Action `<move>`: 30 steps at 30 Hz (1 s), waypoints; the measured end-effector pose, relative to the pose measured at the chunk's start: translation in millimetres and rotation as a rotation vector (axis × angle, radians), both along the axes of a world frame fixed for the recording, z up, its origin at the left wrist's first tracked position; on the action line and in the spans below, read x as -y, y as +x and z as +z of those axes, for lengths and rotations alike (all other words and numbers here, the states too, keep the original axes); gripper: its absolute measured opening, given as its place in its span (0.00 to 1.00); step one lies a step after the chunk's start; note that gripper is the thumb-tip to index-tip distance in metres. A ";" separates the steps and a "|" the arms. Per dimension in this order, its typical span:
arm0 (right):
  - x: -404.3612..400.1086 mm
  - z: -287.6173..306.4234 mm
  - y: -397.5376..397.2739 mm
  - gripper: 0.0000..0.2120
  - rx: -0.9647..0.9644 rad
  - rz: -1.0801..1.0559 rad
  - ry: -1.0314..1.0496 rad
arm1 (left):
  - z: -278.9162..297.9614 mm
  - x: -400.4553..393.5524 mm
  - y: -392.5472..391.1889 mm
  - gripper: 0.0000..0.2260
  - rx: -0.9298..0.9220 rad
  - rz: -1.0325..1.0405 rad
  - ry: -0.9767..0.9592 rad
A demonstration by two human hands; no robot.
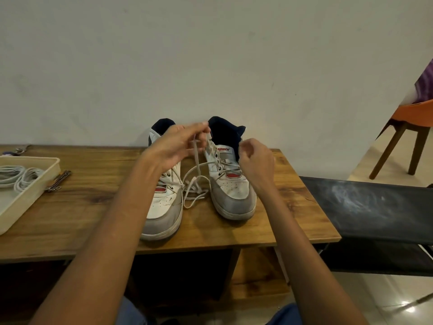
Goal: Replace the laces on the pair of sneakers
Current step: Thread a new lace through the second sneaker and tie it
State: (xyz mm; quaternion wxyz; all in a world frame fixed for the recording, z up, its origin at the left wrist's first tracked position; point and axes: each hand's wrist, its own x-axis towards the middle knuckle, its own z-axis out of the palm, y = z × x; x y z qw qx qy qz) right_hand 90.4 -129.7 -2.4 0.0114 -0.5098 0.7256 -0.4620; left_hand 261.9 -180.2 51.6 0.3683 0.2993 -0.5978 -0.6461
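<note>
Home room, plain wall (210, 55), wooden table (98, 207), orange chair (412, 118), tiled floor (375, 296)

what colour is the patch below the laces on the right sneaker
Red, on the white and grey right sneaker; seen in the head view, the only one.

Both sneakers (232, 184) beneath the hands: white uppers, grey toe caps, red tongue patches, navy linings; worn off-white laces (195, 184). Counter (93, 207): brown wood grain. Left of the hands, cream tray (30, 191) with pale grey laces (21, 177). Far right, orange chair (414, 113), dark brown legs.
</note>
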 end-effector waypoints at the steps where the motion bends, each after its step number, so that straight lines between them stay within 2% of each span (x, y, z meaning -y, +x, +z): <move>1: -1.3 5.9 1.2 0.10 0.064 0.064 -0.035 | 0.8 0.7 1.8 0.07 -0.112 -0.020 0.073; 4: -11.2 28.3 11.6 0.08 0.335 0.390 0.056 | 0.6 0.1 0.3 0.08 -0.214 -0.031 0.097; 7: -16.5 38.9 28.8 0.11 0.452 0.674 0.209 | 2.0 -4.7 -6.9 0.09 -0.227 -0.044 0.028; 11: -13.3 36.2 31.7 0.23 0.551 0.703 0.123 | 3.4 -9.9 -14.8 0.14 -0.266 -0.051 -0.012; 13: -10.7 33.7 29.8 0.28 0.449 0.601 0.093 | 1.5 -9.5 -17.2 0.15 -0.272 -0.037 -0.027; 16: -2.5 24.5 31.3 0.30 0.036 0.344 -0.040 | -3.8 -10.2 -24.0 0.18 -0.294 -0.055 -0.006; 19: -1.9 21.6 38.8 0.29 0.030 0.332 -0.072 | -4.8 -12.7 -26.6 0.19 -0.292 -0.056 -0.004; 20: -3.7 23.5 39.0 0.28 0.098 0.363 -0.066 | -4.4 -12.6 -26.3 0.19 -0.290 -0.052 -0.010; 22: -10.1 33.6 34.7 0.26 0.369 0.469 -0.056 | -5.4 -9.4 -24.8 0.18 -0.256 0.010 -0.035; 25: -20.8 56.4 13.6 0.19 0.772 0.563 -0.124 | -14.3 -1.4 -21.8 0.10 0.009 0.316 -0.211; 28: -30.3 69.1 -16.7 0.09 0.935 0.560 -0.262 | -31.2 5.5 -18.9 0.09 0.305 0.517 -0.490; 30: -35.5 69.0 -32.5 0.07 0.978 0.520 -0.331 | -38.3 8.0 -17.7 0.08 0.376 0.580 -0.591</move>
